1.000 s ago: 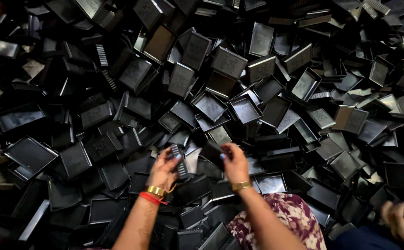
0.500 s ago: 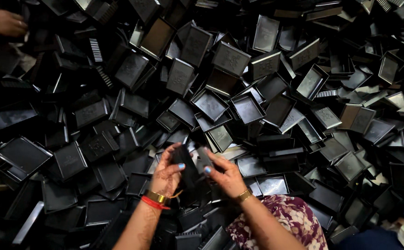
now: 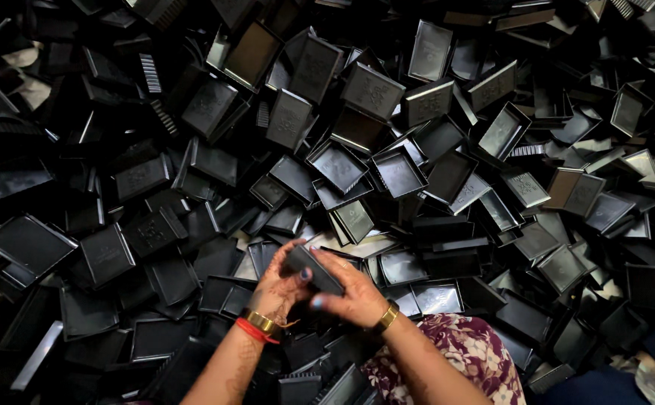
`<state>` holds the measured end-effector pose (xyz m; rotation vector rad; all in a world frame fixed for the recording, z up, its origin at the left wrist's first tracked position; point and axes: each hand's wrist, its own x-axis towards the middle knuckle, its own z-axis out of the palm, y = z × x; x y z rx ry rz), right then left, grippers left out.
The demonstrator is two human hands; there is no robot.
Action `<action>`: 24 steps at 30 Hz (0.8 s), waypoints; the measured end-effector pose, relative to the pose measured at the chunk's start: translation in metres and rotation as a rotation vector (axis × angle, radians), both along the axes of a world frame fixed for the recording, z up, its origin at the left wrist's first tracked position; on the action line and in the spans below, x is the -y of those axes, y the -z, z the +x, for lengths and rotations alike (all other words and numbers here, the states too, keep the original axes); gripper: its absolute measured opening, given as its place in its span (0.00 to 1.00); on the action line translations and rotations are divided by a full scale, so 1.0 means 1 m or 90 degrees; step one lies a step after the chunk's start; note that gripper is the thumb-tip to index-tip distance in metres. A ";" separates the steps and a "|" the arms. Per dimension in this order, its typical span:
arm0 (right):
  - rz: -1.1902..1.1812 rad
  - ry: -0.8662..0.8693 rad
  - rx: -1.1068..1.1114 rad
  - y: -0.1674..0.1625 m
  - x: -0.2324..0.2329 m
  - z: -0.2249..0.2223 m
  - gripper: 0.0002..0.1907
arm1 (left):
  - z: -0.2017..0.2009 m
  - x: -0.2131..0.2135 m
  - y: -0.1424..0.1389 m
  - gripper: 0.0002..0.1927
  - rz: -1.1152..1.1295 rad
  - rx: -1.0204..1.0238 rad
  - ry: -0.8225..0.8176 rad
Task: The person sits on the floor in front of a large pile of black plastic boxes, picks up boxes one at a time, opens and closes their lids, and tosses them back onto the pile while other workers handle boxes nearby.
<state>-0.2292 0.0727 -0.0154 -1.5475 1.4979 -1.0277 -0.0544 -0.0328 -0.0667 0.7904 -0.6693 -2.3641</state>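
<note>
Black trays (image 3: pixel 398 171) heap everywhere; left hand (image 3: pixel 281 283) and right hand (image 3: pixel 351 294) both grip one tray piece (image 3: pixel 314 268), which might slip into the pile.

Black case (image 3: pixel 314 268) half hidden between both hands; pile (image 3: pixel 432 150) runs past every edge

Your left hand (image 3: pixel 281 283) and right hand (image 3: pixel 351 294), apart a second ago, have closed together around one black tray (image 3: pixel 314 268).
</note>
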 end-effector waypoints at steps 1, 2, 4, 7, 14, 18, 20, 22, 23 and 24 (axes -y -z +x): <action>0.025 -0.008 -0.011 0.003 -0.001 -0.001 0.43 | -0.002 0.000 0.006 0.37 -0.002 0.045 -0.010; 0.076 0.023 0.012 0.008 -0.003 -0.001 0.42 | -0.002 0.000 0.011 0.33 -0.266 0.146 -0.051; 0.180 0.081 0.059 0.019 -0.008 0.001 0.40 | -0.002 0.001 0.019 0.28 -0.796 0.341 -0.128; 0.189 0.107 -0.123 0.034 -0.014 0.005 0.41 | 0.001 0.003 0.023 0.26 -0.522 0.229 -0.110; 0.247 0.189 0.314 0.040 -0.007 0.014 0.26 | 0.004 0.013 0.009 0.25 -0.602 0.565 -0.139; 0.158 0.169 0.277 0.033 -0.002 0.002 0.19 | 0.013 0.033 -0.008 0.13 -0.713 0.537 -0.219; 0.234 0.067 0.160 0.029 -0.002 0.000 0.17 | 0.028 0.048 -0.015 0.17 -0.861 0.660 -0.303; 0.360 -0.097 -0.082 0.025 -0.003 0.003 0.16 | 0.048 0.066 -0.020 0.31 -1.004 0.891 -0.327; 0.317 -0.139 -0.186 0.022 -0.004 0.007 0.17 | 0.058 0.074 -0.021 0.36 -1.007 0.991 -0.290; 0.271 -0.180 -0.288 0.019 -0.005 0.012 0.18 | 0.069 0.081 -0.022 0.33 -0.994 1.003 -0.272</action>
